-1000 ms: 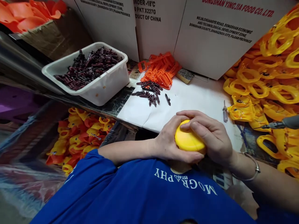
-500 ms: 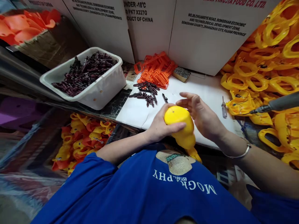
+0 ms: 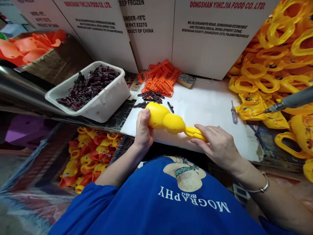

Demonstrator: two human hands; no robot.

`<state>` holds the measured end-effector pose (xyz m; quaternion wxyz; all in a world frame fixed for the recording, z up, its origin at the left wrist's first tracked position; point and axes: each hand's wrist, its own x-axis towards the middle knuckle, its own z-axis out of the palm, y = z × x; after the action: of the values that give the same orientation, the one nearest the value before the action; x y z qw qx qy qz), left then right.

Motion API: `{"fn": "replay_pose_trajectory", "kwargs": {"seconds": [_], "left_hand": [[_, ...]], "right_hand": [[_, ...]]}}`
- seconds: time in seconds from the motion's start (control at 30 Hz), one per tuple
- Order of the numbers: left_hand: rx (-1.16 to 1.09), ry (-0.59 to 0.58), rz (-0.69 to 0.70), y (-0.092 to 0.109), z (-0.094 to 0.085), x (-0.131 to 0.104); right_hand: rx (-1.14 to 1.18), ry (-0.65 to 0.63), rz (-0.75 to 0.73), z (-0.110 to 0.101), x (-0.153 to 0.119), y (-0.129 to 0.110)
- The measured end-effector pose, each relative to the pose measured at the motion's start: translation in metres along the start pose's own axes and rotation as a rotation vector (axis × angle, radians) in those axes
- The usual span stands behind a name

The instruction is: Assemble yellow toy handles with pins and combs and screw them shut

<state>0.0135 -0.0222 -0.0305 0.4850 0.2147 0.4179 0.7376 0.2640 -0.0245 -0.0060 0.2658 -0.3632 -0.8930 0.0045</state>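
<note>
Before your blue shirt (image 3: 137, 202): yellow toy (image 3: 168, 122), over the near edge of the white sheet (image 3: 210, 101).
Left hand (image 3: 143, 132): you grip its broad end.
Right hand (image 3: 217, 143): you pinch its narrow end.
Beyond the yellow toy: dark clips (image 3: 151, 95), then orange frames (image 3: 165, 86).

I faced upright white cardboard panels (image 3: 207, 62), printed in red and black, that stood along the back of my worktop (image 3: 114, 115). A white sheet (image 3: 210, 101), ragged at its right end, covered much of it. Pale light lay there; the grey floor (image 3: 11, 166) at lower left was dim.
</note>
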Motion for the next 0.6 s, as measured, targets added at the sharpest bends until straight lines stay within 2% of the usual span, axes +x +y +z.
{"fn": "replay_pose_trajectory", "kwargs": {"seconds": [0.3,0.43,0.5,0.6], "left_hand": [[0.006,0.038,-0.109,-0.006,0.001,-0.001],[0.052,-0.057,-0.064,-0.001,0.001,0.004],[0.080,-0.152,-0.026,-0.001,0.001,0.005],[0.110,-0.262,0.033,-0.009,-0.003,0.004]], "right_hand": [[-0.038,0.057,-0.013,0.005,-0.003,0.003],[0.040,0.102,0.031,0.007,-0.003,0.004],[0.144,0.126,0.124,0.007,-0.003,0.006],[0.505,0.144,0.408,0.011,-0.002,0.011]]}}
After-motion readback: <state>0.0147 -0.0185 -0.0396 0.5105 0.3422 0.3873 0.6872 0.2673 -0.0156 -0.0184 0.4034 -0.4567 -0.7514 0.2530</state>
